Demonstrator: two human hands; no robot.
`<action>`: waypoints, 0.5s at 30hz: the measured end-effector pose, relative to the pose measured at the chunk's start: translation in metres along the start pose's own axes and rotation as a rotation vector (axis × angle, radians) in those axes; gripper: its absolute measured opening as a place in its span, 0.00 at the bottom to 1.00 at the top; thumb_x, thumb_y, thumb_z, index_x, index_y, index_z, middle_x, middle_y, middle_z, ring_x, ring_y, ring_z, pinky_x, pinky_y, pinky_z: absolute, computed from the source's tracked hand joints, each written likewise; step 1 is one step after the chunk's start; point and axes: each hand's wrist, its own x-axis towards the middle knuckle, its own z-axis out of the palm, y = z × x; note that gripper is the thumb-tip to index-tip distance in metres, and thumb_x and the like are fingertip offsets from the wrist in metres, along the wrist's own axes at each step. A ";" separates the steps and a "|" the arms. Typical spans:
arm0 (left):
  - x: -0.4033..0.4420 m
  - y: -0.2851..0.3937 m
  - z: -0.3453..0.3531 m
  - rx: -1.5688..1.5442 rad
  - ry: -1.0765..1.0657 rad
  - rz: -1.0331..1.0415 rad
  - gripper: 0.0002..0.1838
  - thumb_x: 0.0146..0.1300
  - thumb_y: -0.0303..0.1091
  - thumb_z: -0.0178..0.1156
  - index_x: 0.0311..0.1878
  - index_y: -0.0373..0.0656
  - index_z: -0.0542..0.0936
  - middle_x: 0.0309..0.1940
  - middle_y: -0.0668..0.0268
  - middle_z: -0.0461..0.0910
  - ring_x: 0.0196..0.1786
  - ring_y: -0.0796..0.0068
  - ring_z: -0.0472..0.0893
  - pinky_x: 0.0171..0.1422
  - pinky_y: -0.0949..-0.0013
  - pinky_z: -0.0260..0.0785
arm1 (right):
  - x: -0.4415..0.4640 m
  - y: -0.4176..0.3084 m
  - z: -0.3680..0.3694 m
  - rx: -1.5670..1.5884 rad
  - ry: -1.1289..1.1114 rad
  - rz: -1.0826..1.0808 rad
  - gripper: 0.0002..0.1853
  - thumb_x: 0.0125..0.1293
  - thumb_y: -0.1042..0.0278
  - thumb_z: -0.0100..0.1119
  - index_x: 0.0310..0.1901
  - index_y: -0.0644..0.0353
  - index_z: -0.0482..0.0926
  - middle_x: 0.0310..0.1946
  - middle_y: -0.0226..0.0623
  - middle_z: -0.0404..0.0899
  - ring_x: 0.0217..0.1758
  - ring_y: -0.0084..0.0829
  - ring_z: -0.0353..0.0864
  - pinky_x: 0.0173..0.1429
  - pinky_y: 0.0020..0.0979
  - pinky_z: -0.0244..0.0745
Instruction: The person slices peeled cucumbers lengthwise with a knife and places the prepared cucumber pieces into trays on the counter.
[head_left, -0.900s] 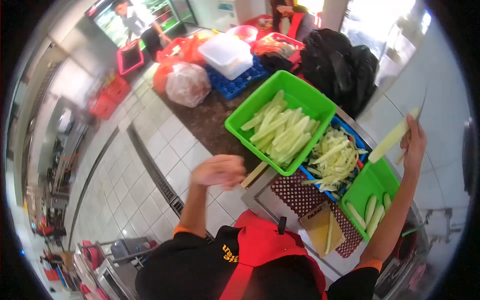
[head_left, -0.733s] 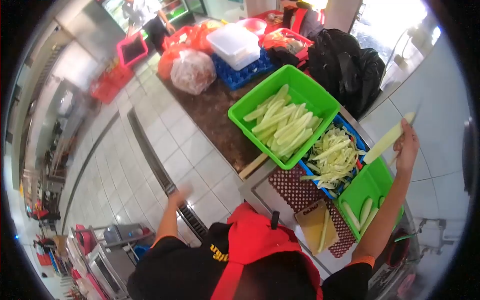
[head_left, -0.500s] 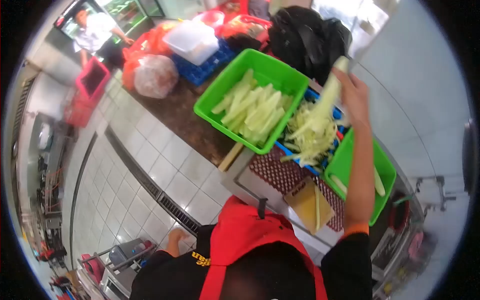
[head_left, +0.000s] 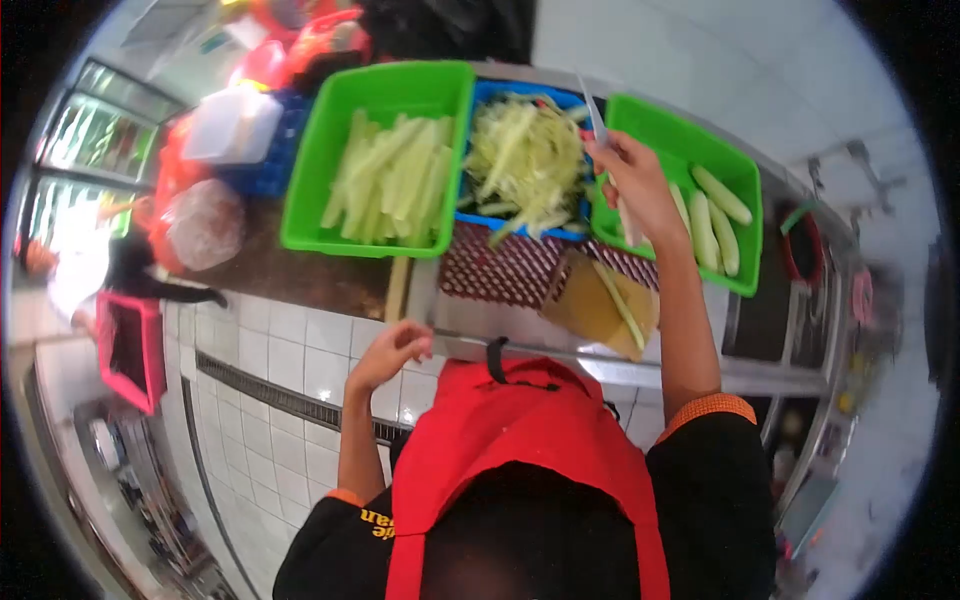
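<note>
My right hand (head_left: 645,185) is closed around a knife (head_left: 597,118), its narrow blade pointing up and away. It is over the near left edge of a green tub (head_left: 745,165) holding several peeled, pale green cucumber-like vegetables (head_left: 722,235). My left hand (head_left: 393,352) is in front of the counter edge, fingers loosely curled, with nothing visible in it. A blue crate (head_left: 575,100) heaped with pale peelings (head_left: 520,160) stands left of the knife. Another green tub (head_left: 300,215) contains cut pale strips (head_left: 400,180). One strip (head_left: 620,305) lies on a cutting board (head_left: 580,310).
A perforated brown mat (head_left: 495,265) lies under the board on the metal counter. Left are a bag (head_left: 205,225), a white container (head_left: 232,128) and a blue crate (head_left: 290,150). Another person (head_left: 80,270) stands at far left beside a pink crate (head_left: 130,350).
My view has turned. My right hand, which held a long pale piece over the peelings, now holds a knife by the right tub. My left hand has risen toward the counter edge.
</note>
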 end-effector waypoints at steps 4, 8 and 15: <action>0.065 0.040 0.060 -0.036 -0.206 0.040 0.14 0.68 0.37 0.58 0.50 0.37 0.74 0.37 0.64 0.78 0.39 0.76 0.79 0.43 0.72 0.74 | -0.097 0.077 -0.046 -0.311 0.289 -0.049 0.14 0.60 0.61 0.66 0.39 0.64 0.78 0.28 0.29 0.74 0.28 0.24 0.73 0.33 0.27 0.69; 0.111 0.041 0.100 0.019 -0.365 -0.001 0.14 0.69 0.37 0.57 0.50 0.36 0.74 0.38 0.64 0.78 0.39 0.76 0.79 0.45 0.72 0.74 | -0.171 0.168 -0.051 -0.543 0.360 0.186 0.16 0.55 0.63 0.68 0.42 0.62 0.78 0.33 0.40 0.79 0.33 0.34 0.78 0.38 0.33 0.73; 0.149 0.017 0.137 0.028 -0.488 -0.128 0.14 0.71 0.37 0.55 0.53 0.38 0.73 0.40 0.61 0.80 0.43 0.73 0.80 0.49 0.69 0.75 | -0.188 0.237 -0.043 -0.960 0.459 0.179 0.17 0.55 0.67 0.62 0.47 0.63 0.77 0.41 0.51 0.79 0.40 0.54 0.79 0.42 0.46 0.74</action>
